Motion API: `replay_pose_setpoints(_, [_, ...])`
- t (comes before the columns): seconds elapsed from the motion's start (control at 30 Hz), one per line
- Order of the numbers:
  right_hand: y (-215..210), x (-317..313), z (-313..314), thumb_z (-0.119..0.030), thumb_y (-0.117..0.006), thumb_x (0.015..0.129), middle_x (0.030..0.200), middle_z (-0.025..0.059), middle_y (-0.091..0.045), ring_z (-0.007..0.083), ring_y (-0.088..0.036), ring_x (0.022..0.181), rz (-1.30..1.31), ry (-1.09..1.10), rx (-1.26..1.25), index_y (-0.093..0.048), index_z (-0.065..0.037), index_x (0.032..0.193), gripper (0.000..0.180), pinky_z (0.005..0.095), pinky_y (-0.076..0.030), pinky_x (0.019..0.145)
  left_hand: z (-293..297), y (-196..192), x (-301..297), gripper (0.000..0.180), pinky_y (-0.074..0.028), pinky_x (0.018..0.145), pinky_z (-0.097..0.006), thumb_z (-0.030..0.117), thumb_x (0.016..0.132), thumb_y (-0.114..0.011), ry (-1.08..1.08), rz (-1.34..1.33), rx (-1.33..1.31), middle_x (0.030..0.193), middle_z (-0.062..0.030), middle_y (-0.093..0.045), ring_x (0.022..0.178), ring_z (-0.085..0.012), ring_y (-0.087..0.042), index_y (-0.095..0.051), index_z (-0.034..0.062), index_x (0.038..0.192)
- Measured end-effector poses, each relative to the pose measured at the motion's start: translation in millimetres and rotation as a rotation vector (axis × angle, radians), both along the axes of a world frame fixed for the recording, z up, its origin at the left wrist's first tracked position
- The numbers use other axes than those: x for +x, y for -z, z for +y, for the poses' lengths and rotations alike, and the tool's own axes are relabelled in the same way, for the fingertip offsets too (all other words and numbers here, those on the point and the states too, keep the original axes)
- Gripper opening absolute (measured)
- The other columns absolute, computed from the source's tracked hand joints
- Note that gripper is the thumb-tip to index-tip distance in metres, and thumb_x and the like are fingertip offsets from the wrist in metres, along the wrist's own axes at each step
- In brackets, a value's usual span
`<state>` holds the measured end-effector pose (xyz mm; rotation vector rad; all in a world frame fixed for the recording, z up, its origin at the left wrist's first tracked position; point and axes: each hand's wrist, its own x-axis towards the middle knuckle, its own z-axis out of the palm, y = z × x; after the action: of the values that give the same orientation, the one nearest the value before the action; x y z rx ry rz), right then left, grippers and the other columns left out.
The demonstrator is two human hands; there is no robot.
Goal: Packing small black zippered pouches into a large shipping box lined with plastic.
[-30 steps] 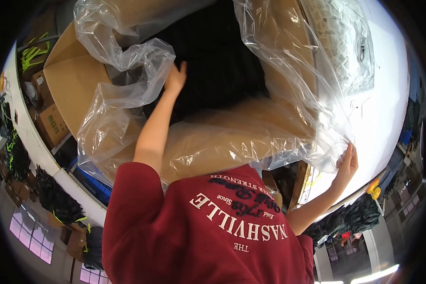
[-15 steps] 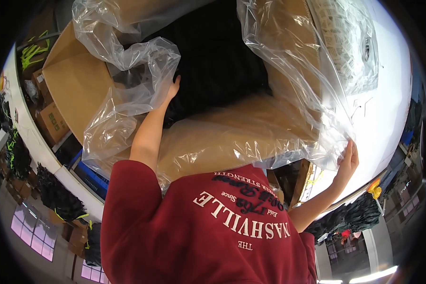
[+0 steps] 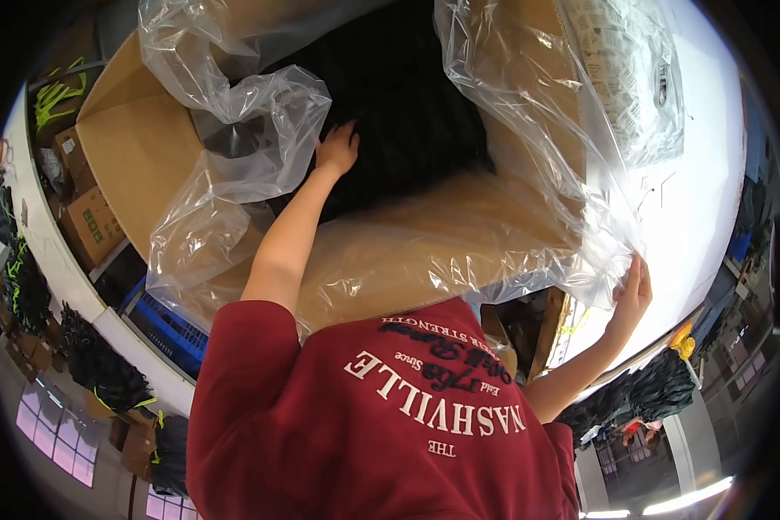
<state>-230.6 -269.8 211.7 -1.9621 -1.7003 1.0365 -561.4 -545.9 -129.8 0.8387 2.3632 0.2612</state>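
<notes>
An open cardboard box (image 3: 139,143) stands in front of me, with a clear plastic liner (image 3: 277,130) folded out over its edges. Black goods (image 3: 407,113) fill the inside; they are too dark to make out singly. My left hand (image 3: 338,149) reaches into the box over the black goods, fingers stretched out and a little apart, just right of the bunched liner. At the near right corner, my right hand (image 3: 634,293) pinches the edge of the liner between thumb and fingers.
A clear bag of small printed packets (image 3: 637,87) lies on the white table (image 3: 693,199) to the right. Smaller cartons (image 3: 94,227) and a blue crate (image 3: 169,329) are at the left. Bundles of black goods (image 3: 104,364) hang beyond.
My left hand has moved right, from beside the bunched liner to over the black goods. My right hand keeps its pinch on the liner, almost unmoved.
</notes>
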Motion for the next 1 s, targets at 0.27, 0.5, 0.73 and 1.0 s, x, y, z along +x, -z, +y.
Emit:
replay_pose_setpoints(0.27, [7,-2,-17,-0.023,-0.056,0.092,0.064,-0.0105,-0.045,-0.0015,-0.029,0.051,0.016,-0.007,0.007,-0.066,-0.002,0.105,0.026,0.0168,-0.020,0.044,99,-16,14,0.041,-0.042,0.084,-0.041,0.027,0.083,-0.056,0.006,0.287,0.335,0.100,-0.0166,-0.054,0.100,-0.0312,-0.051,-0.051,0.0003,0.114])
replay_pose_setpoints(0.5, [9,8,-34,-0.025,-0.057,0.092,0.063,-0.0106,-0.045,-0.0007,-0.030,0.050,-0.034,0.050,-0.019,-0.067,-0.004,0.101,0.025,0.0172,-0.021,0.044,170,1,15,0.060,-0.043,0.087,-0.043,0.045,0.081,-0.058,0.020,0.014,0.186,0.110,-0.0200,-0.053,0.105,-0.0376,-0.051,-0.049,0.0032,0.122])
replay_pose_setpoints(0.73, [16,14,-36,-0.024,-0.057,0.092,0.065,-0.0097,-0.047,-0.0007,-0.033,0.053,0.006,0.130,-0.048,-0.066,-0.003,0.100,0.025,0.0175,-0.022,0.045,193,13,16,0.066,-0.031,0.100,-0.058,0.060,0.080,-0.054,-0.117,-0.258,0.109,0.133,-0.0266,-0.040,0.122,-0.0520,-0.033,-0.045,0.0227,0.133])
replay_pose_setpoints(1.0, [5,-8,-32,-0.027,-0.056,0.092,0.063,-0.0109,-0.043,-0.0010,-0.034,0.054,0.030,0.090,-0.080,-0.065,-0.004,0.100,0.026,0.0167,-0.023,0.046,170,2,35,0.066,-0.026,0.101,-0.062,0.059,0.081,-0.053,-0.014,-0.235,0.122,0.142,-0.0286,-0.027,0.127,-0.0550,-0.024,-0.039,0.0276,0.137])
